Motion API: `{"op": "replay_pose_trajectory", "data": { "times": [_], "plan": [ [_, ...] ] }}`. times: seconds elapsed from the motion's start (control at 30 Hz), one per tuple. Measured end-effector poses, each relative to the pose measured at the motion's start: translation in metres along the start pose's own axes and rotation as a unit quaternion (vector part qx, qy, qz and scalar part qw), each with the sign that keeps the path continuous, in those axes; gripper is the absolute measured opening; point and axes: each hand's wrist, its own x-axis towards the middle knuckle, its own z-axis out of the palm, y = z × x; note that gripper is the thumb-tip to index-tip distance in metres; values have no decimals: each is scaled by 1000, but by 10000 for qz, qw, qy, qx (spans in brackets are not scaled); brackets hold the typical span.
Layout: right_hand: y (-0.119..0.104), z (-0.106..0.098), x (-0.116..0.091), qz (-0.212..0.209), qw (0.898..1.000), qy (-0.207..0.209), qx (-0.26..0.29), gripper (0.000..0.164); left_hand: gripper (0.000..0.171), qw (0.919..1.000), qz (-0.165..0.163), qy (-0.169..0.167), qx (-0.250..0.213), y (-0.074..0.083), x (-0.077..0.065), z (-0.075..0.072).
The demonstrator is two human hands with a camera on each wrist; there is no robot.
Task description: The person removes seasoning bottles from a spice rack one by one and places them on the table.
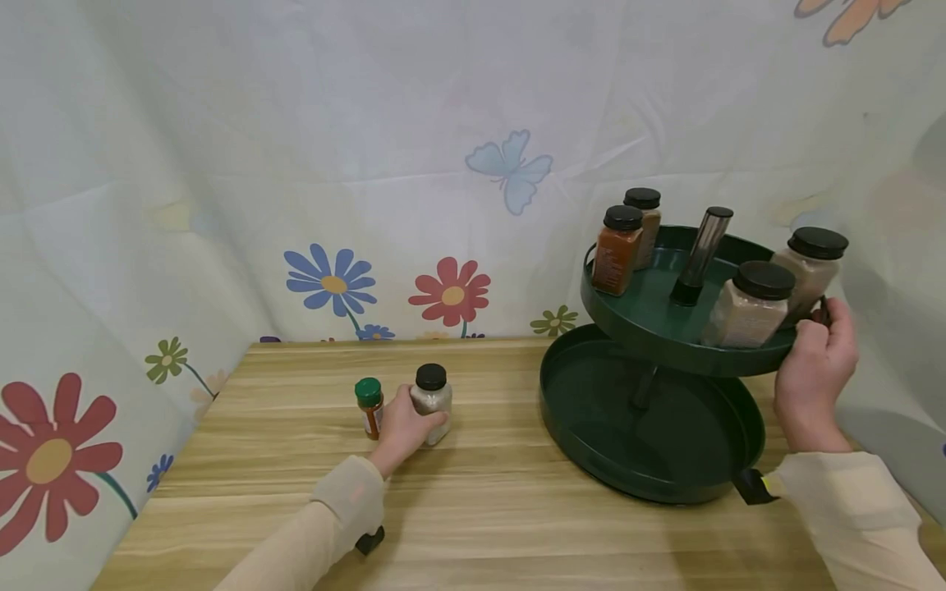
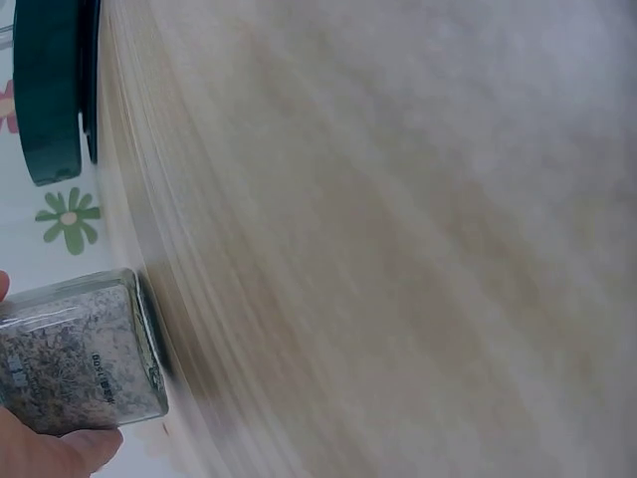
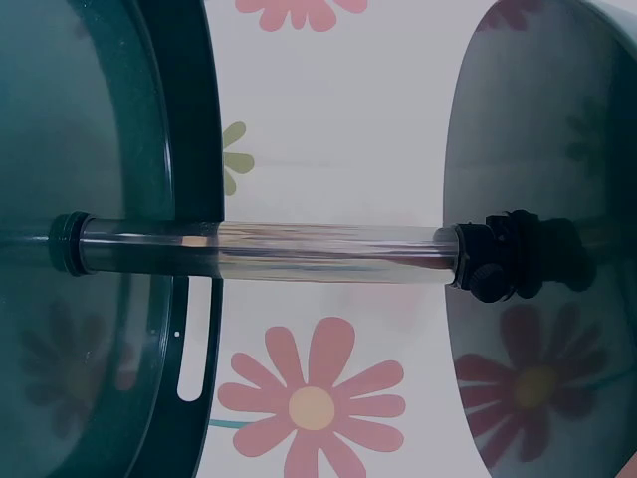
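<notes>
My left hand [image 1: 401, 431] grips a clear spice jar [image 1: 436, 400] with a black lid, its thumb across the front. In the left wrist view the jar [image 2: 85, 349] shows pale, speckled contents; whether its base touches the table is unclear. Just left of that hand stands a small green-capped spice bottle [image 1: 369, 408]. Over on the right, my right hand [image 1: 816, 373] holds the rim of the upper tray [image 1: 665, 349] of a dark green two-tier rack. This tier carries two reddish-brown jars [image 1: 617, 254] and two wide beige jars [image 1: 750, 312], all black-lidded.
The rack's lower tray [image 1: 650, 484] rests on the wooden table [image 1: 488, 509]. A metal post [image 3: 328, 251] joins the tiers, and a shorter post [image 1: 702, 256] rises from the upper one. Behind hangs a flower-printed cloth [image 1: 414, 107].
</notes>
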Motion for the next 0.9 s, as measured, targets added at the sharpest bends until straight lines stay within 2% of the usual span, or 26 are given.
{"op": "replay_pose_trajectory", "data": {
  "times": [0.2, 0.5, 0.77, 0.9],
  "plan": [
    [1, 0, 1, -22, 10000, -13, 41, 47, 65, 10000, -25, -3, -2, -1, 3, -2],
    [0, 0, 1, -76, 9997, 62, -212, 46, 64, 10000, 33, 74, 17, -1, 4, -3],
    [1, 0, 0, -35, 9999, 17, 100, 46, 64, 9999, 96, 56, 66, -3, 4, -4],
    [2, 0, 0, -45, 9999, 16, 162, 46, 65, 9999, -2, 42, 160, -4, 5, -5]
  ]
}}
